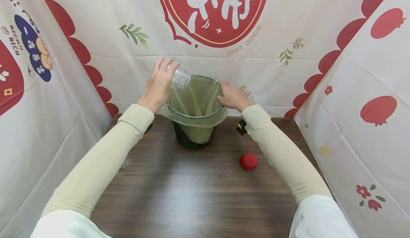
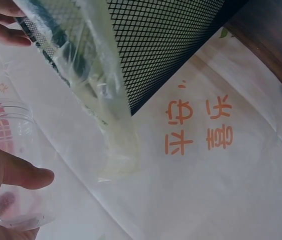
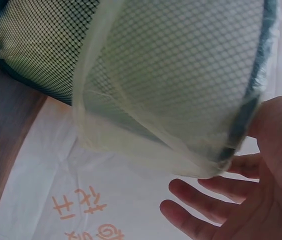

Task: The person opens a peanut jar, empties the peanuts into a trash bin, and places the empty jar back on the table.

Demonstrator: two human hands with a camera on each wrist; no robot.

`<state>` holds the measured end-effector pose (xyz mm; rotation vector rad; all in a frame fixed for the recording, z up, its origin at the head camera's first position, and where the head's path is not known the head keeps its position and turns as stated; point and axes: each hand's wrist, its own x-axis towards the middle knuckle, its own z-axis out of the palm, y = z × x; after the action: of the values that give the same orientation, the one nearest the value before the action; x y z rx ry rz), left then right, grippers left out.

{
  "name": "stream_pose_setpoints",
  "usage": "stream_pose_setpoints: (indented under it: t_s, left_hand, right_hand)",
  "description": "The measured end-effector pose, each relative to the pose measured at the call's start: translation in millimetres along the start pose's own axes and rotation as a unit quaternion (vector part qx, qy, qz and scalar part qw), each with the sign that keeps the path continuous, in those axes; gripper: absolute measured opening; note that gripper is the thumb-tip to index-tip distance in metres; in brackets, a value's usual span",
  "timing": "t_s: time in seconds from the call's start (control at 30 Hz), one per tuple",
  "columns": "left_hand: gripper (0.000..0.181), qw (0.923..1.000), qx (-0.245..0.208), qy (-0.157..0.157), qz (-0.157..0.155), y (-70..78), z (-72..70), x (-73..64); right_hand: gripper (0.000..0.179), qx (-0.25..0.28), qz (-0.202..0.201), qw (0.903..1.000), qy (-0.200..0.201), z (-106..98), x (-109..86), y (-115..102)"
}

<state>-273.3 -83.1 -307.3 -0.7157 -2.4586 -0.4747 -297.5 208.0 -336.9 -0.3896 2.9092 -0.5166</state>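
My left hand (image 1: 158, 85) grips a clear jar (image 1: 181, 78), held tilted at the left side of the bin's mouth. In the left wrist view the jar (image 2: 11, 125) shows a threaded, lidless neck, with the thumb lying along its side. A dark mesh wastebasket (image 1: 193, 142) stands at the back of the table, lined with a thin yellowish bag (image 1: 179, 119) folded over its rim. At the rim's right side, my right hand (image 1: 232, 95) pinches the edge, thumb on one side and fingers on the other; several fingers (image 3: 196, 200) are spread beneath it in the right wrist view.
A red lid (image 1: 248, 161) lies on the brown wooden table (image 1: 185, 188), right of the wastebasket. Part of a small clear object (image 1: 125, 162) shows beside the left forearm. Printed cloth (image 1: 134, 70) hangs behind and along both sides.
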Motion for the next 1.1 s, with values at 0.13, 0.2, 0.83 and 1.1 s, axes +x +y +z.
stream_pose_setpoints:
  t_s: [0.13,0.2,0.83,1.1]
  left_hand:
    - [0.077,1.0,-0.001,0.001,-0.003,2.8,-3.1,1.3]
    - [0.076,1.0,0.002,0.007,-0.003,4.1,-4.5,2.2]
    - [0.063,0.9927,-0.055,0.101,-0.036,24.0,-24.5,-2.5]
    - [0.065,0.9839,-0.095,0.131,-0.076,32.7,-27.9,-23.4]
  right_hand:
    - [0.069,-0.001,-0.008,0.9999,0.01,-7.2,-3.0,-1.1]
    - [0.069,-0.005,-0.014,0.9998,0.014,-11.2,-5.4,-2.7]
    - [0.069,-0.008,-0.077,0.9932,0.086,-38.3,-47.8,-33.0]
    - [0.069,-0.013,-0.099,0.9881,0.117,-32.7,-73.9,-32.5]
